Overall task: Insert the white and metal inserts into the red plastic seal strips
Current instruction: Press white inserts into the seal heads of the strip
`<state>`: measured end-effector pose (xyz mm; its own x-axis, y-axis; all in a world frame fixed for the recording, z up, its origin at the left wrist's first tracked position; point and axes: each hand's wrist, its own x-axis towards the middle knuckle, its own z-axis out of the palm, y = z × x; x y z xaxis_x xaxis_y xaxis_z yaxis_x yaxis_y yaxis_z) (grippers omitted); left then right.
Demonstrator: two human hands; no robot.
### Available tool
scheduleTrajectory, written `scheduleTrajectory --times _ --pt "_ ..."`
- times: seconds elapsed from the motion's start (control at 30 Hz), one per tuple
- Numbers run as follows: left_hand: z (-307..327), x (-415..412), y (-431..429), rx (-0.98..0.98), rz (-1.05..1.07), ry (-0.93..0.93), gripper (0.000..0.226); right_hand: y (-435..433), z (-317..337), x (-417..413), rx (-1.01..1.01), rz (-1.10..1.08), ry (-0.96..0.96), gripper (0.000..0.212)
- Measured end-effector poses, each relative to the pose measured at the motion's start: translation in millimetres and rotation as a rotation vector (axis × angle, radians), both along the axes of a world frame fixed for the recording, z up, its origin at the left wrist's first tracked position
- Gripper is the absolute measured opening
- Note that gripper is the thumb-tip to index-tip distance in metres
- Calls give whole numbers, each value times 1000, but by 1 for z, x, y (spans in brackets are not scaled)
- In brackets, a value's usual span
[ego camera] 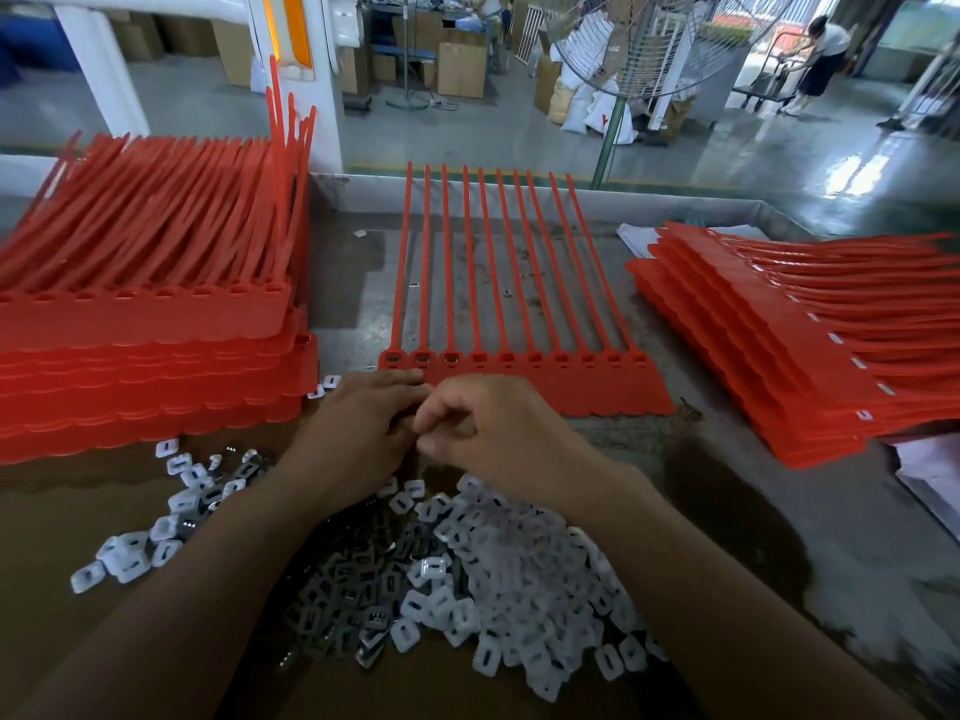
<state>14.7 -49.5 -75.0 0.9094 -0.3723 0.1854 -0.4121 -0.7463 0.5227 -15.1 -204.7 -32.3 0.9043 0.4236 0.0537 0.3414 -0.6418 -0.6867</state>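
Note:
A red seal strip sheet (pixel 587 392) with several long tails lies flat on the table in front of me, its sockets in a row along the near edge. My left hand (pixel 358 433) and my right hand (pixel 493 433) meet over the sheet's near left corner, fingers curled together; whatever small piece they pinch is hidden. Below my hands lies a heap of white inserts (pixel 519 579) and a heap of dark metal inserts (pixel 353 595).
A tall stack of red strip sheets (pixel 150 356) stands at the left. Another stack of red sheets with white inserts in their sockets (pixel 810 350) lies at the right. A few loose inserts (pixel 130 558) are scattered left. A fan and boxes stand beyond the table.

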Motion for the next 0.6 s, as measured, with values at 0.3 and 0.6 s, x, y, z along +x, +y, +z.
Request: scheduleTrajectory --times 0.3,0.6 --pt "1 1 0 47 -18 -17 40 15 5 -24 -127 251 -77 16" --pt "1 0 -1 26 -4 -28 38 32 -3 -36 -350 388 -112 22"
